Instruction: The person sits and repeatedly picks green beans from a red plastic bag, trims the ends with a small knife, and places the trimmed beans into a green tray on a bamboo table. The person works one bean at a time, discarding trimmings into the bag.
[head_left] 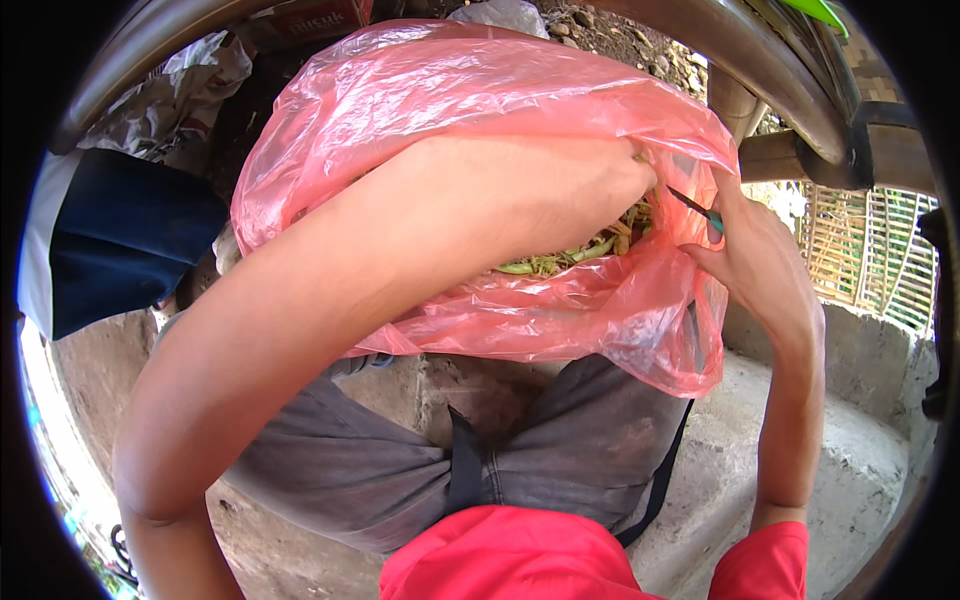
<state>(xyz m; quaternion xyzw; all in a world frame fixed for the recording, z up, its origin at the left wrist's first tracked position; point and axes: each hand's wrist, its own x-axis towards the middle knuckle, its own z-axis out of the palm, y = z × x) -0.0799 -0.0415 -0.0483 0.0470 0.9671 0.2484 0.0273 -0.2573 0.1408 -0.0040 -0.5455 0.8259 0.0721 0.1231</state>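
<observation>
Pink plastic bag (560, 310): thin, translucent film, crinkled and glossy, resting on the person's lap above the grey shorts (560, 450); its mouth opens up and toward the right edge of the lap.

Contents: long green bean-like pods and pale stalks (575, 255) lie in a loose heap just inside the bag's mouth, their long axes running roughly left to right across the opening.

Left hand (640, 175): the forearm crosses the view from the lower left up to the right and goes in at the bag's mouth; the hand itself is buried among the greens, so whether its fingers are closed on anything cannot be told.

Right hand (745, 255): at the bag's right rim, fingers pinched together on a thin dark tool with a green handle (700, 212), apparently small scissors or a blade, its tip pointing left into the bag toward the greens.

Key relation: the greens lie between the two hands, directly under the left hand and just left of the tool's tip; the left hand is the nearer one.

Hands to each other: close, on either side of the bag's mouth, not touching.

Seat: rough grey concrete ledge (850, 450), dusty and chipped, under and to the right of the legs.

Clothing: red shirt (500, 560) at the lower edge.

Background: woven bamboo fence (860, 260) at the right; dark blue cloth (120, 235) at the left.
</observation>
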